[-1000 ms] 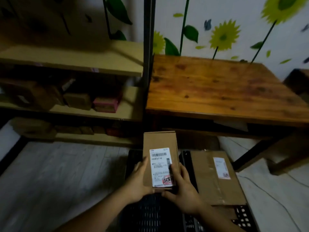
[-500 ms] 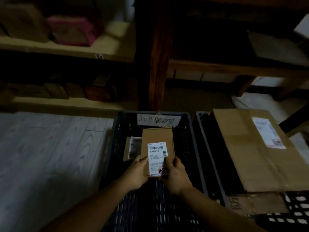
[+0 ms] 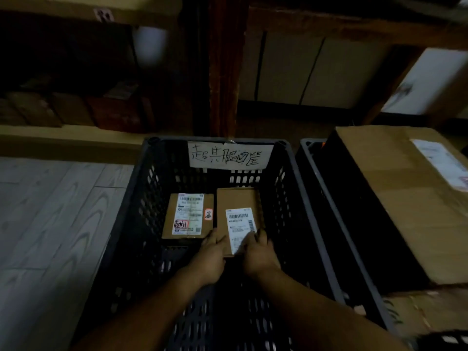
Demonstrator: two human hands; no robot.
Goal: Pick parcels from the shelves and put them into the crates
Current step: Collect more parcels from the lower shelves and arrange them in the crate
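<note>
A small brown cardboard parcel (image 3: 238, 211) with a white barcode label is low inside the black slatted crate (image 3: 141, 193). My left hand (image 3: 211, 252) grips its near left corner and my right hand (image 3: 258, 252) grips its near right edge, fingers over the label. Whether the parcel touches the crate floor is unclear. To its left, a second labelled brown parcel (image 3: 188, 216) lies flat on the crate floor. A handwritten paper sign (image 3: 229, 155) hangs on the crate's far wall.
A second black crate (image 3: 321, 188) stands to the right, holding a large cardboard box (image 3: 405, 198). Shelves with dim parcels (image 3: 73, 110) run along the left at the back. A wooden table leg (image 3: 225, 72) rises behind the crate. Grey plank floor (image 3: 50, 211) lies to the left.
My view has tipped down from the shelves and table to the crates. Both hands have carried the parcel down from above the crate to deep inside it, beside the other parcel.
</note>
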